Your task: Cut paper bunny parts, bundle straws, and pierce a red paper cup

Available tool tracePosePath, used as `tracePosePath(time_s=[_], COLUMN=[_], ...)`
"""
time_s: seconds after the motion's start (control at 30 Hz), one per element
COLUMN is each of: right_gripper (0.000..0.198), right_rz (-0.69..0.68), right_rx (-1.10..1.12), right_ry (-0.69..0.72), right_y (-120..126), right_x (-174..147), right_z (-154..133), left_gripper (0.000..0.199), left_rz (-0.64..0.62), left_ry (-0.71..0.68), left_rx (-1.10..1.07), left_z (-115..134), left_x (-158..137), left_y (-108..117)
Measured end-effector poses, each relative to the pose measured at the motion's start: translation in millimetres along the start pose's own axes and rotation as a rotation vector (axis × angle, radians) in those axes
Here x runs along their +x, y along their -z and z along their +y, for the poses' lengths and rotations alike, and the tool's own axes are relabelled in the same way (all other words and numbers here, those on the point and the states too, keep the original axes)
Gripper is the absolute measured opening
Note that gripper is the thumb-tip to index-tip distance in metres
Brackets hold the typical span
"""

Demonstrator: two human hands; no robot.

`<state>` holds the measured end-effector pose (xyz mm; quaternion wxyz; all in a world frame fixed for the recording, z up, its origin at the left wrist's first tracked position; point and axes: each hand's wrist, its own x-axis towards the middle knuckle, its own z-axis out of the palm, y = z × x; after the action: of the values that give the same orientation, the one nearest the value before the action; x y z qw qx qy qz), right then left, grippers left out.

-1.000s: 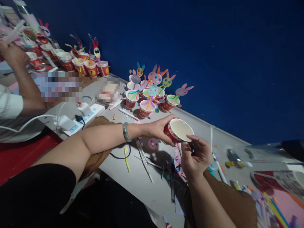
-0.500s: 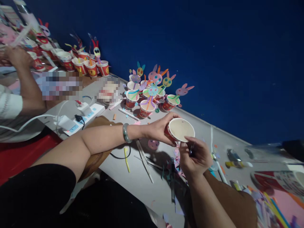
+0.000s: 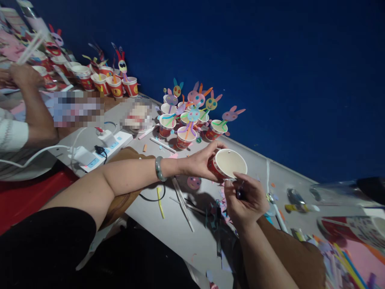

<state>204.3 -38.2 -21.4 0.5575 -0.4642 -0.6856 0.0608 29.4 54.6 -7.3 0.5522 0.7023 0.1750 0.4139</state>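
Note:
My left hand [image 3: 204, 160] is wrapped round a red and white paper cup [image 3: 218, 173] and holds it tilted, with its open mouth toward me. A small dark hole shows near the far rim. My right hand [image 3: 248, 198] is closed just below the near rim, its fingertips against the cup. A small dark, shiny thing [image 3: 240, 192] shows between its fingers; most of it is hidden, so its kind cannot be made out. Beyond my left hand stand several paper cups [image 3: 186, 140] with coloured paper rabbit figures. A round pink paper face [image 3: 194, 183] lies below my left wrist.
A power strip [image 3: 116, 146] with plugs and cables lies to the left, near a co-worker's arm [image 3: 40, 104]. More decorated cups [image 3: 130, 86] stand at the back left. Straws [image 3: 184, 206] and paper scraps are strewn about. A blue wall [image 3: 255, 72] rises behind the table.
The cup has tipped slightly in my left hand, and my right hand has shifted a little left and up at its rim. The co-worker's hand at the far left has moved slightly.

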Motion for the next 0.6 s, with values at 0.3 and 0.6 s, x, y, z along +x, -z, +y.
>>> tracePosePath(time_s=[0.3, 0.6], right_gripper=[0.02, 0.016], right_rz=[0.026, 0.037], right_rx=[-0.064, -0.056], right_ry=[0.013, 0.066], right_y=[-2.2, -2.9], right_x=[-2.5, 1.4], right_z=[5.6, 0.8], left_gripper=[0.095, 0.096], left_rz=[-0.005, -0.063], left_ry=[0.028, -0.015], left_rx=[0.021, 0.018], left_z=[1.8, 5.9], left_x=[0.9, 0.1], left_y=[-0.2, 1.0])
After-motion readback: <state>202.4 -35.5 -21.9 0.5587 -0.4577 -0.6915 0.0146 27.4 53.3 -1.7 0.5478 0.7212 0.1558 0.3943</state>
